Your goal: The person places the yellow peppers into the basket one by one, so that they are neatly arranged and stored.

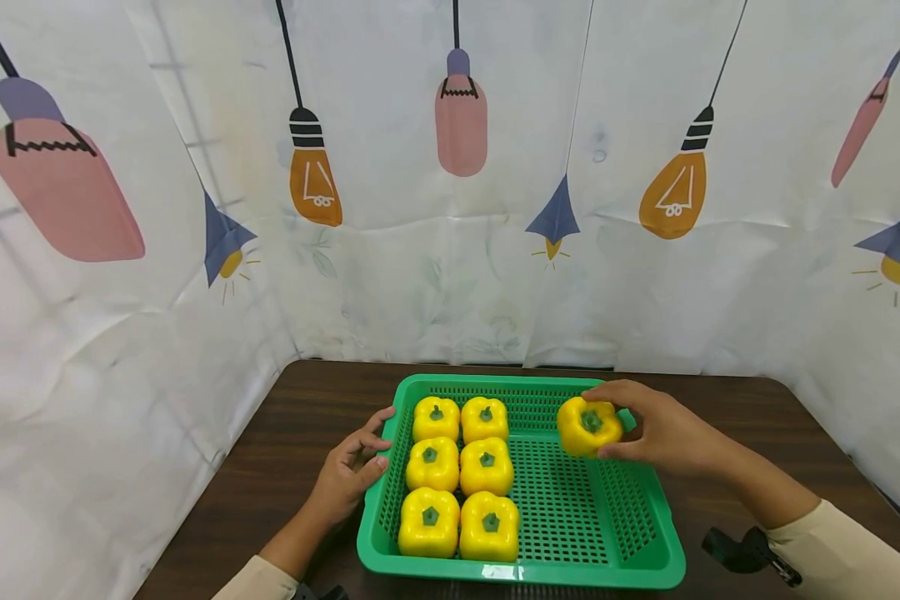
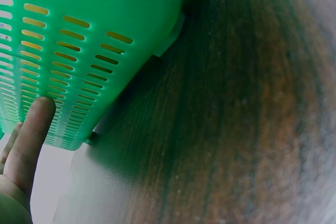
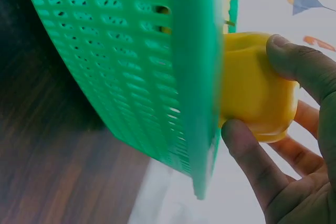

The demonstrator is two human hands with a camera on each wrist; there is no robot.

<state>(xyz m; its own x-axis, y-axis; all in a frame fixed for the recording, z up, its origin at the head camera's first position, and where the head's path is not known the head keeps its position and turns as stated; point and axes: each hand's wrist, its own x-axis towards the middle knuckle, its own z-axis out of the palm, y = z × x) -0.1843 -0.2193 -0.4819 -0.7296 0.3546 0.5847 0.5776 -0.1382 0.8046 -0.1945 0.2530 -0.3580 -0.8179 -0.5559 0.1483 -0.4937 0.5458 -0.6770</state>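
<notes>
My right hand [image 1: 660,429] grips a yellow bell pepper [image 1: 579,429] between thumb and fingers, over the back right part of a green slotted basket [image 1: 570,573]. In the right wrist view the held pepper [image 3: 257,87] shows above the basket's rim, with fingertips on its sides. Several more yellow bell peppers stand stem-up in two columns in the basket's left half, such as the front one [image 1: 489,529]. My left hand [image 1: 345,477] rests against the basket's left side, fingers extended. One straight finger [image 2: 34,135] touches the slotted wall [image 2: 100,40] in the left wrist view.
The basket stands on a dark brown wood-grain table [image 1: 270,467]. Behind and beside the table hangs a white cloth [image 1: 420,275] printed with lamps and bulbs. A black device [image 1: 746,552] is strapped near the right sleeve.
</notes>
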